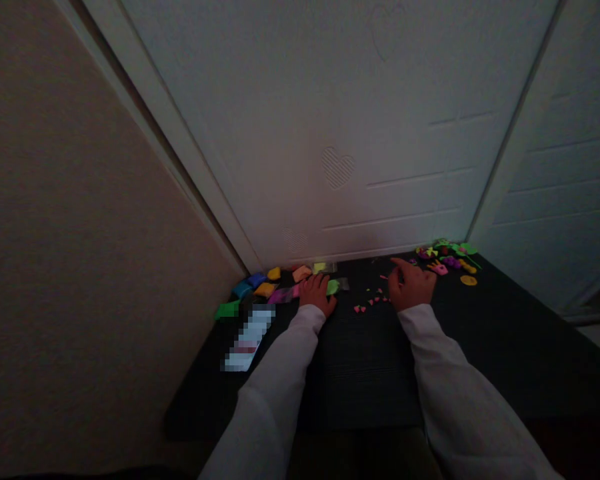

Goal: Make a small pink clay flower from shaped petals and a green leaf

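Observation:
My left hand [317,292] lies palm down at the back of the dark table, its fingers stretched over small bags of coloured modelling clay. A light green clay packet [333,287] shows beside its fingers, and a pink and purple packet [281,294] lies to its left. My right hand [413,283] is curled above the table, with the index finger bent forward near the thumb. Whatever it pinches is too small and dark to name. Just left of it are several tiny pink clay pieces [371,302].
A lit phone [250,339] lies at the left, its screen blurred. Behind it are blue [257,279], orange [265,289] and green packets [227,310]. Shaped clay pieces, including a pink hand-like one [438,268] and a yellow disc [469,281], lie back right. A white panel [290,167] rises behind the table.

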Demonstrator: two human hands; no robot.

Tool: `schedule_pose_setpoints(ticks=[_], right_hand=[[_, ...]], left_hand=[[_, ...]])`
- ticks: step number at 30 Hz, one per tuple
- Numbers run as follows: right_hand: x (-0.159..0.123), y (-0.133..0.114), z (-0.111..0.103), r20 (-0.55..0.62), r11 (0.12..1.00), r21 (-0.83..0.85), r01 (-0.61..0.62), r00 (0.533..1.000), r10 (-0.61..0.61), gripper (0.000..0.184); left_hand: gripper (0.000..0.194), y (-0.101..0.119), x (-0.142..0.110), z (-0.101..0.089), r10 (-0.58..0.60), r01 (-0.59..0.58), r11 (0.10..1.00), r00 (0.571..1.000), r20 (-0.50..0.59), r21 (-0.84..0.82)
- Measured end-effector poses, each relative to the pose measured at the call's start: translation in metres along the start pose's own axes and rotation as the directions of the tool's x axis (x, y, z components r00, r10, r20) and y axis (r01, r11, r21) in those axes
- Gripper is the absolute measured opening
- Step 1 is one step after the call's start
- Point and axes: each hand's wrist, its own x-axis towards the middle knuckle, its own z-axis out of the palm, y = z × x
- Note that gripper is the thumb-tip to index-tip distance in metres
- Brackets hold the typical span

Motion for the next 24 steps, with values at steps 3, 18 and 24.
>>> schedule_pose_setpoints(ticks=[3,18,24], right_hand=[[-0.005,-0.007,0.002,-0.003,0.998,0.008,0.069,0.998,-0.069,0.030],[-0.071,-0.067,0.001,0.248,0.751,0.159,0.640,0.711,-0.658,0.021],[-0.071,-0.071,-0.001,0.379,0.768,0.106,0.631,0.689,-0.618,0.019]], left_hand=[[0.063,-0.003,-0.009,-0.001,-0.058,0.057,0.998,0.998,-0.038,-0.019],[0.058,-0.026,-0.045,-0.020,-0.366,0.359,0.929,0.928,-0.066,-0.089],[0.056,-0.024,-0.044,-0.026,-0.336,0.334,0.939,0.941,-0.023,-0.083]])
